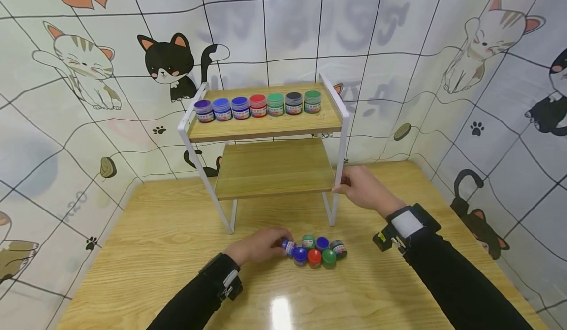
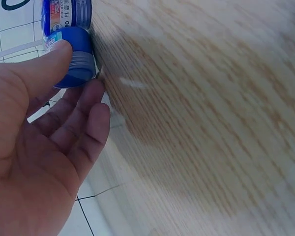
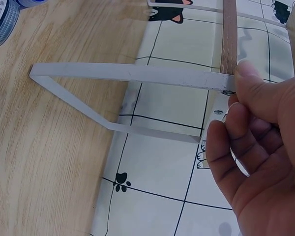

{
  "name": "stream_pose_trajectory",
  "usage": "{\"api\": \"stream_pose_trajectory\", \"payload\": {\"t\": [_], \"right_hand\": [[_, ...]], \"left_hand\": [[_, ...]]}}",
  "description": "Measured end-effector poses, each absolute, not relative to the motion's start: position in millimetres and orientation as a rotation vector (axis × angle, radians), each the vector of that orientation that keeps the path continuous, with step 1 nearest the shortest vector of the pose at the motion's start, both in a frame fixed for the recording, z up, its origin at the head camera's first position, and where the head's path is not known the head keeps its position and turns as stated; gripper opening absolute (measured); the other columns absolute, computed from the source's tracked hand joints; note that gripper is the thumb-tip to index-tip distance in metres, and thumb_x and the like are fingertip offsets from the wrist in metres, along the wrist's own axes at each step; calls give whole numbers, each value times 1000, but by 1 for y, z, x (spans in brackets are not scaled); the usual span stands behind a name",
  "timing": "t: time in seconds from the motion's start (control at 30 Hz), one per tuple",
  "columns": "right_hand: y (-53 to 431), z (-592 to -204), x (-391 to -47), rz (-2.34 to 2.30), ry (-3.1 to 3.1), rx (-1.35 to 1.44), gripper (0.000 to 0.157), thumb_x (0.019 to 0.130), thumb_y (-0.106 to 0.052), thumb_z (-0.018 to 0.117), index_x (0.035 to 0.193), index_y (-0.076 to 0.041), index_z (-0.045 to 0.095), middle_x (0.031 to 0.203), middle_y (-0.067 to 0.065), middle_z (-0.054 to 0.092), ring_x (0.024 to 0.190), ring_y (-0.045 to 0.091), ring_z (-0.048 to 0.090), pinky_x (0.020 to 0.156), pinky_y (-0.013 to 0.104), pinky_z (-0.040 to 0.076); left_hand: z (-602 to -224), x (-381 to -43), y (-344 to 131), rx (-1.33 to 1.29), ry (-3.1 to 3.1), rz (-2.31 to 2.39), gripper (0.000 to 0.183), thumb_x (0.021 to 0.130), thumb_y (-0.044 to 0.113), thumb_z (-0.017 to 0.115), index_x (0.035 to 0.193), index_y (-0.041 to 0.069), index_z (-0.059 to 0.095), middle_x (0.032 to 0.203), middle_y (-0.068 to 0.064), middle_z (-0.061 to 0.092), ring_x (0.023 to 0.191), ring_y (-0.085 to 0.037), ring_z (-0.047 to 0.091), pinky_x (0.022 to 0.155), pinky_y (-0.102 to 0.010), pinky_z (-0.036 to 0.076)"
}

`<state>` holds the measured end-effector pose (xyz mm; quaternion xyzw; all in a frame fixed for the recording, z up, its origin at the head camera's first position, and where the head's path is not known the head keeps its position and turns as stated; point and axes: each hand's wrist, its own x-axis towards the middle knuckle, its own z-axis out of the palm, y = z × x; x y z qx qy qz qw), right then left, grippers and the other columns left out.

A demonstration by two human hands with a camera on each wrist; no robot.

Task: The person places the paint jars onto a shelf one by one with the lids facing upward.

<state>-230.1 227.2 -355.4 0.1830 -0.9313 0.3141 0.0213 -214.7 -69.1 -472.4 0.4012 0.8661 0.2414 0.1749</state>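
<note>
My left hand (image 1: 261,245) is low over the table, with thumb and fingers pinching a tilted blue paint jar (image 2: 79,55) at the left end of a small cluster. Packed close in that cluster are a blue jar (image 1: 300,256), a red jar (image 1: 314,257), green jars (image 1: 329,258), another blue jar and a tilted black jar (image 1: 339,249). Over on the right, my right hand (image 1: 362,187) grips the white metal frame (image 3: 137,73) of a two-tier shelf at the lower board's corner, thumb against the board's edge.
On the shelf's upper board (image 1: 261,131) stands a row of several paint jars (image 1: 258,105) in purple, blue, red, green and black. The lower board (image 1: 274,167) is bare wood. A cat-patterned cloth (image 1: 288,30) covers the walls behind and beside the wooden table (image 1: 155,251).
</note>
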Motion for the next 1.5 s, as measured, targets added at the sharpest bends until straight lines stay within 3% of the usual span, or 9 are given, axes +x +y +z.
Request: {"api": "stream_pose_trajectory", "payload": {"t": [0.63,0.97,1.5], "right_hand": [[228,-356,-230,986,-2871,586,9,87,-9,69,92,-2,65,78,6,64,70,18,57,61,33,49],[228,-358,-230,994,-2867,595,9,87,-9,68,92,-2,66,78,6,64,70,18,57,62,33,49],[227,-356,-229,989,-2874,588,9,87,-9,68,92,-2,66,79,7,65,71,18,58,62,33,49]], "left_hand": [[-468,-217,-72,1125,2397,805,28,91,14,64,119,17,60,114,7,60,104,-8,55,90,-29,48],[-466,-216,-73,1143,2399,794,25,96,21,57,120,17,62,121,6,58,108,-7,53,95,-32,46],[-446,-215,-72,1191,2391,747,28,98,15,53,125,12,61,125,1,61,118,-14,53,101,-38,44]]}}
